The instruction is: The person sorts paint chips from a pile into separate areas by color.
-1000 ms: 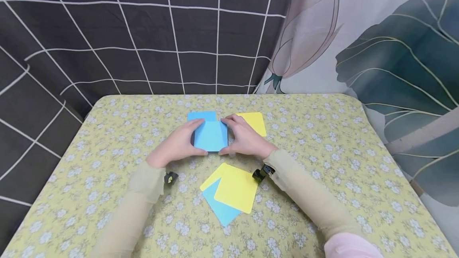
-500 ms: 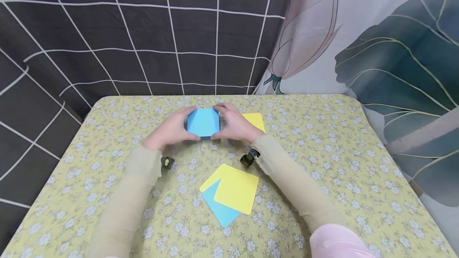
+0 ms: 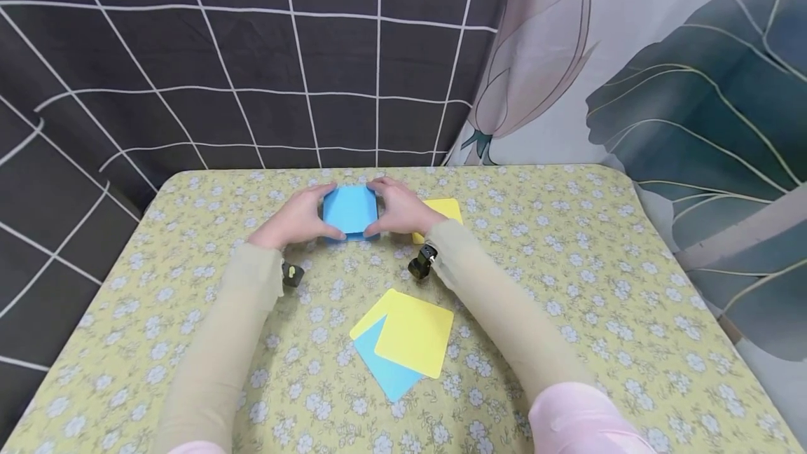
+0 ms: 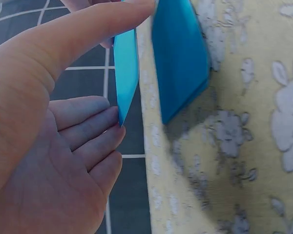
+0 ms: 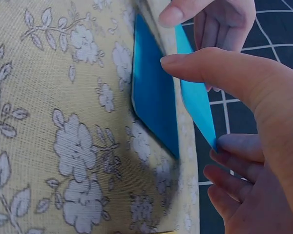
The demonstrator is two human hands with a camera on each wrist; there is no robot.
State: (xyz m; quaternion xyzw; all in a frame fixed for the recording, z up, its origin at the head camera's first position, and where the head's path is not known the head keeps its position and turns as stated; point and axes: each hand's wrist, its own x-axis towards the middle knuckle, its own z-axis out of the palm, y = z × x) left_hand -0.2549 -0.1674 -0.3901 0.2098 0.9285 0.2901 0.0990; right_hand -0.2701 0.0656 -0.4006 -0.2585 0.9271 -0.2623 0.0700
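Observation:
A square blue card (image 3: 350,209) hangs level between my two hands near the back of the table. My left hand (image 3: 301,216) holds its left side, thumb at the near corner and fingers at the far one. On the opposite side my right hand (image 3: 403,209) grips it the same way. Just below lies a second blue card (image 5: 154,92) on the cloth; both wrist views show a gap between it and the held card (image 4: 127,68). From the head view only a near strip of the lower card shows.
A yellow card (image 3: 445,207) lies right of the hands, partly behind the right wrist. Nearer the front, a yellow card (image 3: 416,333) overlaps a blue card (image 3: 386,363) and another yellow one (image 3: 370,317). Flowered cloth (image 3: 567,286) covers the table; a dark grid curtain (image 3: 252,54) hangs behind.
Both hands have carried the blue card away from me and slightly left, until it hangs over the other blue card. The front pile has stayed put.

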